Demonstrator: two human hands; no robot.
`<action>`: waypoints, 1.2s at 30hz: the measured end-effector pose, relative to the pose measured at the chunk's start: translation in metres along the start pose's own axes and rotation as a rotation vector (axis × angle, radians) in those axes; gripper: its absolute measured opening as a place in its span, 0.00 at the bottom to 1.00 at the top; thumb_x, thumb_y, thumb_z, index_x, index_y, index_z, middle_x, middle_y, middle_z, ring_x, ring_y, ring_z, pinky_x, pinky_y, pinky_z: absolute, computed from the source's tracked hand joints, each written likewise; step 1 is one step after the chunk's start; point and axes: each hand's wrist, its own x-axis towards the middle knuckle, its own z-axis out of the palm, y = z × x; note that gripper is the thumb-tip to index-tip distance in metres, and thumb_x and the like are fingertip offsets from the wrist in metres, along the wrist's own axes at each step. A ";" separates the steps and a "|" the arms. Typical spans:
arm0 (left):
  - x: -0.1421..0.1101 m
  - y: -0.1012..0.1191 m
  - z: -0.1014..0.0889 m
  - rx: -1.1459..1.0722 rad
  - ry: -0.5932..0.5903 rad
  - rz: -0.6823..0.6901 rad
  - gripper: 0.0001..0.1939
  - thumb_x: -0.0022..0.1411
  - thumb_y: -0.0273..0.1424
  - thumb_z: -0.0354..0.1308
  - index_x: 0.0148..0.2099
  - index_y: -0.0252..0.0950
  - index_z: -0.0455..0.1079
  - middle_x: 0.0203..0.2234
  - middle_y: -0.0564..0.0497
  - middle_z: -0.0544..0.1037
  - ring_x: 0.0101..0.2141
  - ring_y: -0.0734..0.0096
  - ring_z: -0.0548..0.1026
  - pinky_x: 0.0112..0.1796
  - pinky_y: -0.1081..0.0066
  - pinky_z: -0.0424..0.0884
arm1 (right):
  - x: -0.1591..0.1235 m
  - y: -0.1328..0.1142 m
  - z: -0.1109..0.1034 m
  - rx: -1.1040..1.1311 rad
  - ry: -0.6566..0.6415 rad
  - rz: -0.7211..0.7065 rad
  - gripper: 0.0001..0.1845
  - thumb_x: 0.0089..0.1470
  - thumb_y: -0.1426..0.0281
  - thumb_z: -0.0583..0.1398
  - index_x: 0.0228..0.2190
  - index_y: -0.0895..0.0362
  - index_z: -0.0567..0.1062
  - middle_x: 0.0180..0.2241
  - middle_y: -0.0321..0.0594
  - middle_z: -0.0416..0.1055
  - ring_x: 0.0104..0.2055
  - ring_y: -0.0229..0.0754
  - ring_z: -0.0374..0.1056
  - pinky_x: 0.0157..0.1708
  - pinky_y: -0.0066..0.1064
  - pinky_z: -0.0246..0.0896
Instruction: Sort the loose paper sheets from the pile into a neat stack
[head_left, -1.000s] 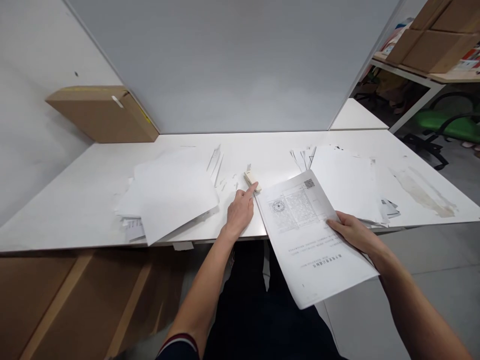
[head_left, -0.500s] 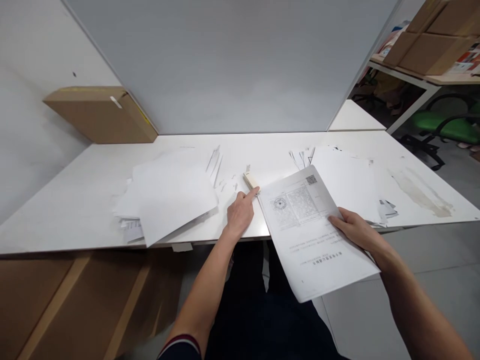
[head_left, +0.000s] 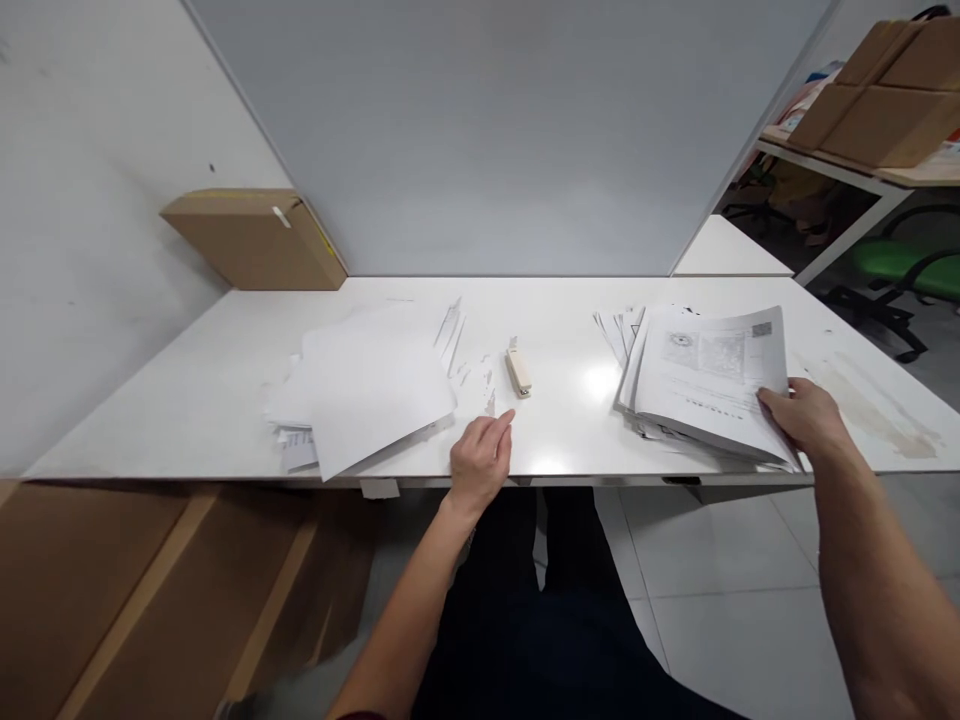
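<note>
Since a second ago, the printed sheet [head_left: 712, 375] has moved from in front of the person, where it overhung the table edge, onto the right paper stack [head_left: 645, 400]. Right hand [head_left: 806, 418] grips the sheet's near right corner, fingers curled on top of it; the sheet lies printed side up, the code mark at its far right corner. Left hand [head_left: 481, 455] has drawn back from the stapler [head_left: 518, 372], which it touched with a fingertip before. It now rests on the white table [head_left: 187, 420] near the front edge, loosely open, index finger extended toward the stapler but apart from it, holding nothing.

Stapler: small, cream-coloured, lying flat on the table between the two paper heaps, long axis running away from the person. Small paper scraps [head_left: 484, 380] lie just left of it.

Left paper heap [head_left: 367, 395]: blank white sheets, loosely piled, top sheet skewed. Thin paper strips [head_left: 450, 325] lie at its far right corner.

Cardboard box [head_left: 255, 240] sits at the far left corner of the table, against the grey partition [head_left: 510, 130].
</note>
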 end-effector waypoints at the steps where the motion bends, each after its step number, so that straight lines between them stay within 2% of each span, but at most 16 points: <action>1: -0.005 -0.006 -0.009 0.048 0.043 -0.021 0.14 0.62 0.29 0.48 0.49 0.38 0.68 0.33 0.47 0.73 0.36 0.70 0.70 0.40 0.70 0.66 | 0.005 0.002 0.002 -0.029 -0.001 0.002 0.20 0.49 0.62 0.54 0.43 0.58 0.68 0.42 0.58 0.69 0.48 0.66 0.63 0.40 0.49 0.58; 3: -0.012 -0.021 -0.030 0.164 0.113 -0.098 0.12 0.61 0.31 0.50 0.45 0.37 0.71 0.33 0.45 0.72 0.38 0.66 0.69 0.43 0.65 0.64 | 0.007 0.002 0.005 -0.083 0.026 0.006 0.25 0.50 0.62 0.54 0.49 0.58 0.64 0.45 0.60 0.67 0.52 0.68 0.59 0.44 0.52 0.56; 5: -0.013 -0.035 -0.047 0.279 0.131 -0.178 0.12 0.60 0.34 0.52 0.43 0.37 0.72 0.35 0.43 0.71 0.40 0.61 0.67 0.44 0.60 0.63 | -0.003 -0.005 0.009 -0.131 0.165 0.002 0.28 0.51 0.63 0.54 0.53 0.59 0.60 0.51 0.62 0.61 0.55 0.70 0.54 0.45 0.56 0.54; 7: -0.009 -0.044 -0.058 0.378 0.094 -0.221 0.15 0.59 0.37 0.53 0.45 0.37 0.72 0.38 0.40 0.70 0.43 0.56 0.65 0.44 0.57 0.61 | -0.025 -0.021 0.015 -0.128 0.306 -0.077 0.29 0.52 0.64 0.53 0.55 0.61 0.58 0.55 0.63 0.54 0.57 0.70 0.50 0.46 0.59 0.52; 8: -0.006 -0.046 -0.061 0.419 0.064 -0.228 0.16 0.58 0.39 0.54 0.46 0.37 0.71 0.40 0.39 0.69 0.45 0.54 0.63 0.44 0.56 0.60 | -0.040 -0.033 0.020 -0.080 0.295 -0.169 0.29 0.54 0.63 0.52 0.55 0.61 0.58 0.56 0.63 0.53 0.57 0.69 0.51 0.47 0.58 0.52; 10: 0.002 -0.048 -0.060 0.474 0.009 -0.224 0.18 0.58 0.39 0.53 0.48 0.39 0.70 0.43 0.39 0.68 0.47 0.51 0.60 0.44 0.56 0.58 | -0.074 -0.061 0.034 0.100 0.088 -0.340 0.27 0.56 0.62 0.51 0.54 0.62 0.61 0.51 0.60 0.61 0.50 0.61 0.61 0.46 0.53 0.56; 12: 0.009 -0.047 -0.056 0.490 -0.022 -0.205 0.16 0.60 0.38 0.51 0.48 0.41 0.71 0.43 0.41 0.70 0.47 0.51 0.59 0.43 0.56 0.57 | -0.109 -0.091 0.054 0.183 -0.086 -0.436 0.21 0.56 0.60 0.52 0.48 0.55 0.68 0.42 0.48 0.71 0.38 0.47 0.69 0.39 0.41 0.65; 14: 0.013 -0.044 -0.053 0.473 -0.024 -0.179 0.14 0.62 0.34 0.49 0.46 0.43 0.72 0.41 0.43 0.72 0.46 0.53 0.60 0.43 0.57 0.56 | -0.141 -0.121 0.076 0.357 -0.382 -0.512 0.18 0.55 0.59 0.53 0.41 0.55 0.72 0.35 0.45 0.73 0.32 0.43 0.70 0.34 0.37 0.66; 16: 0.012 -0.038 -0.051 0.439 -0.011 -0.147 0.14 0.62 0.32 0.48 0.45 0.42 0.73 0.39 0.45 0.75 0.44 0.56 0.62 0.43 0.58 0.55 | -0.165 -0.148 0.097 0.486 -0.574 -0.590 0.17 0.54 0.56 0.53 0.35 0.55 0.73 0.32 0.43 0.73 0.28 0.41 0.69 0.31 0.35 0.65; 21: -0.008 -0.004 -0.051 0.320 -0.072 -0.050 0.12 0.62 0.31 0.49 0.44 0.42 0.73 0.35 0.47 0.77 0.40 0.60 0.65 0.42 0.60 0.57 | -0.190 -0.197 0.139 0.815 -1.014 -0.406 0.23 0.52 0.50 0.52 0.34 0.58 0.69 0.29 0.42 0.71 0.24 0.38 0.68 0.26 0.32 0.64; 23: -0.018 0.011 -0.050 0.300 -0.097 -0.019 0.12 0.61 0.30 0.50 0.44 0.42 0.73 0.35 0.48 0.77 0.39 0.61 0.66 0.42 0.60 0.57 | -0.192 -0.206 0.153 0.835 -1.041 -0.387 0.20 0.47 0.52 0.58 0.30 0.57 0.67 0.24 0.36 0.67 0.22 0.36 0.64 0.22 0.28 0.60; 26: -0.034 0.023 -0.056 0.247 -0.089 0.007 0.11 0.59 0.32 0.54 0.44 0.43 0.72 0.36 0.49 0.77 0.40 0.61 0.67 0.42 0.61 0.59 | -0.188 -0.203 0.165 0.751 -0.879 -0.470 0.17 0.41 0.59 0.63 0.21 0.56 0.62 0.17 0.29 0.57 0.19 0.31 0.54 0.18 0.24 0.49; 28: -0.045 0.018 -0.066 0.172 -0.034 -0.027 0.11 0.58 0.34 0.56 0.43 0.43 0.72 0.37 0.48 0.76 0.41 0.61 0.68 0.43 0.61 0.61 | -0.184 -0.193 0.164 0.678 -0.789 -0.490 0.18 0.41 0.60 0.61 0.17 0.56 0.59 0.16 0.28 0.53 0.19 0.30 0.50 0.17 0.24 0.45; 30: -0.056 0.004 -0.078 0.098 0.093 -0.165 0.08 0.58 0.34 0.54 0.39 0.40 0.72 0.35 0.47 0.75 0.39 0.63 0.69 0.44 0.62 0.62 | -0.179 -0.180 0.155 0.611 -0.758 -0.483 0.17 0.43 0.59 0.60 0.17 0.56 0.59 0.16 0.29 0.53 0.19 0.31 0.49 0.18 0.24 0.43; 33: -0.071 -0.023 -0.091 -0.033 0.273 -0.591 0.11 0.60 0.39 0.51 0.34 0.37 0.68 0.29 0.48 0.73 0.34 0.67 0.70 0.39 0.65 0.66 | -0.173 -0.162 0.137 0.530 -0.759 -0.485 0.18 0.46 0.58 0.58 0.18 0.56 0.59 0.17 0.30 0.53 0.19 0.32 0.49 0.18 0.25 0.42; 36: -0.077 -0.038 -0.092 -0.441 0.143 -0.994 0.21 0.56 0.49 0.50 0.33 0.35 0.67 0.25 0.49 0.72 0.27 0.68 0.71 0.30 0.68 0.67 | -0.172 -0.147 0.123 0.495 -0.754 -0.491 0.19 0.48 0.56 0.55 0.18 0.55 0.56 0.17 0.30 0.51 0.19 0.32 0.47 0.18 0.26 0.40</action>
